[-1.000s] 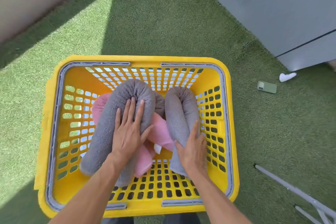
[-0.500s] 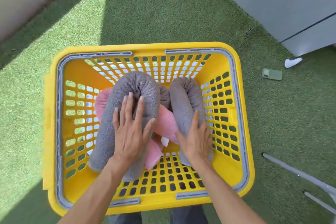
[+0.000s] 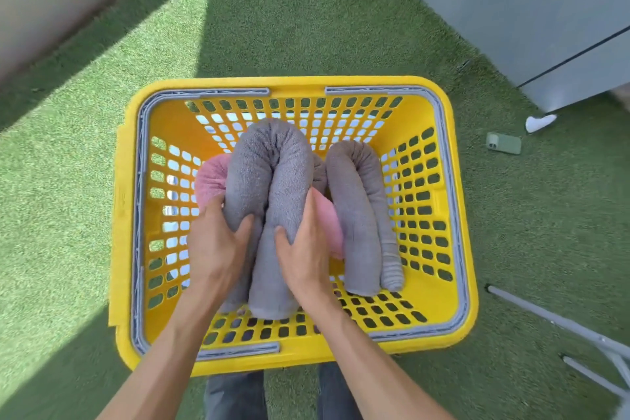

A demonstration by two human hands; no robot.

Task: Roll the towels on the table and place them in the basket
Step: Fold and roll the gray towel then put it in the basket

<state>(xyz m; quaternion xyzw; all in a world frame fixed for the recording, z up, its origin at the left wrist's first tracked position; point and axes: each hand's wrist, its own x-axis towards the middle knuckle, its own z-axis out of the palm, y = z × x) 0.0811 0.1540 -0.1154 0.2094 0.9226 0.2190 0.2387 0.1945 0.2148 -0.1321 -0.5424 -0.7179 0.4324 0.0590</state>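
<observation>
The folded grey towel roll stands arched inside the yellow basket, clamped between the left hand and right hand. A second grey roll lies beside it, pink towel behind. The basket sits on green turf.

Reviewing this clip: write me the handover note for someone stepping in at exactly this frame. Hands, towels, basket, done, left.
Left hand and right hand: both clasp the bent grey roll from either side, inside the yellow basket.
Second grey roll: lies bent along the basket's right side, free of both hands.
Pink towel: beneath and between the grey rolls, only partly visible.
Done: three towels are in the basket, on the grass.
Left: settle the held roll and let go. No table is in view, so I cannot tell whether more towels wait.
</observation>
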